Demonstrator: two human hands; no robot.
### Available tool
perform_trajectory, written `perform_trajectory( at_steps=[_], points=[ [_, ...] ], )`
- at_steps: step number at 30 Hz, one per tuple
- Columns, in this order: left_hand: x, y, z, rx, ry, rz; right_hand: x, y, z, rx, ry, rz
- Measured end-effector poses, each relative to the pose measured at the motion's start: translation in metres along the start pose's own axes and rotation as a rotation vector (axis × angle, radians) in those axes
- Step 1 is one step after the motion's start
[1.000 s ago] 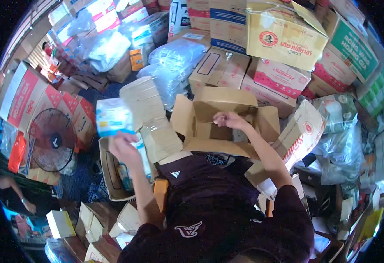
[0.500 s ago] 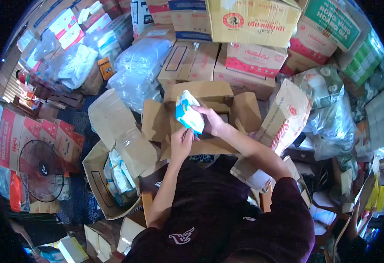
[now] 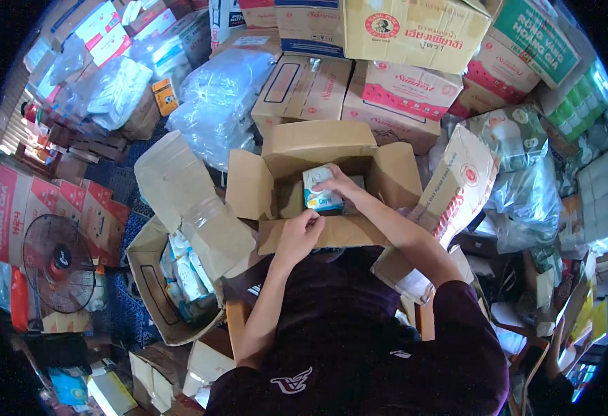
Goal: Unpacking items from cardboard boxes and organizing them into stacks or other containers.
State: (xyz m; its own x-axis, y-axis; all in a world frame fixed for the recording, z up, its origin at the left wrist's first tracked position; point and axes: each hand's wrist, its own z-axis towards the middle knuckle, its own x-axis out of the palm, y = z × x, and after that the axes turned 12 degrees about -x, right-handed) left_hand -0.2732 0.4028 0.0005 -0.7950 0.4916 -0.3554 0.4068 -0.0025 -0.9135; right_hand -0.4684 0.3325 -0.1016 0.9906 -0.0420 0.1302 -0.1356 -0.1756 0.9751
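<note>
An open cardboard box (image 3: 394, 177) stands in front of me with its flaps spread outward. My right hand (image 3: 342, 186) reaches over its near side and grips a white and teal soft packet (image 3: 314, 182) inside it, thumb and fingers on the packet's right side. Just above the box's near flap (image 3: 352, 232), my left hand (image 3: 298, 237) is curled closed, with nothing visible in it. To the left, a second open carton (image 3: 153, 284) holds several similar white and teal packets (image 3: 189, 276).
Stacked cartons (image 3: 304, 87) rise behind the box, with clear plastic-wrapped bundles (image 3: 221, 90) to their left. A tilted carton (image 3: 453, 184) leans close on the right. A floor fan (image 3: 60, 263) stands at the far left beside red and white cartons (image 3: 13, 208).
My right hand has lowered the packet from above the box down into it. My left hand has let go of the packet's lower corner and now curls near the front flap.
</note>
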Motion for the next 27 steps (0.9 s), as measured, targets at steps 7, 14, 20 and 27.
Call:
perform_trajectory(
  at_steps=[7, 14, 20, 27],
  points=[
    [-0.004, 0.016, 0.004, 0.016, 0.078, -0.073, -0.017, -0.024, 0.005, 0.049, 0.101, -0.805],
    [-0.007, 0.015, 0.004, -0.031, 0.092, -0.137, -0.010, -0.035, -0.004, 0.204, 0.684, -1.455],
    [-0.047, 0.014, -0.006, 0.016, -0.031, -0.121, -0.005, -0.026, -0.010, -0.019, 0.813, -1.208],
    [-0.174, 0.049, -0.046, 0.121, -0.571, -0.462, -0.018, -0.078, 0.037, 0.009, 0.938, -1.151]
  ],
)
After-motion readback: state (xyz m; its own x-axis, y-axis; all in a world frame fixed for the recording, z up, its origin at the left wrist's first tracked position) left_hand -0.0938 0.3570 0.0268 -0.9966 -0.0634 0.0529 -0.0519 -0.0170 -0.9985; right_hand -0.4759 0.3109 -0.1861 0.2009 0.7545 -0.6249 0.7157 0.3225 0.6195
